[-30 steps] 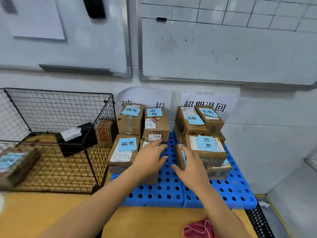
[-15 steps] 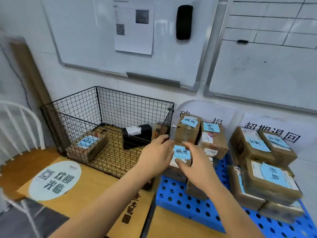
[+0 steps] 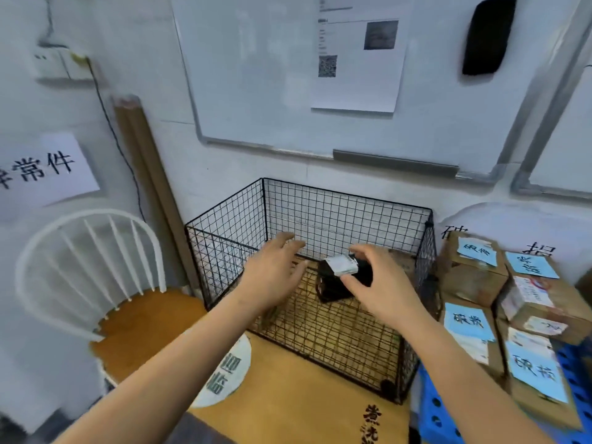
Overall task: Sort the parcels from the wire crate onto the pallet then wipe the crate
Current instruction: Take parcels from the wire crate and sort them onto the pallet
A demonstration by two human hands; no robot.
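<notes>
Our right hand [image 3: 381, 283] curls its fingers round the black parcel [image 3: 333, 285] inside the crate [image 3: 320, 200]. Our left hand [image 3: 272, 274] hovers beside it, fingers wide.

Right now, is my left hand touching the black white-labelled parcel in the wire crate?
Apart. The head view shows open mesh between the left hand and the black white-labelled parcel in the black wire crate.
</notes>
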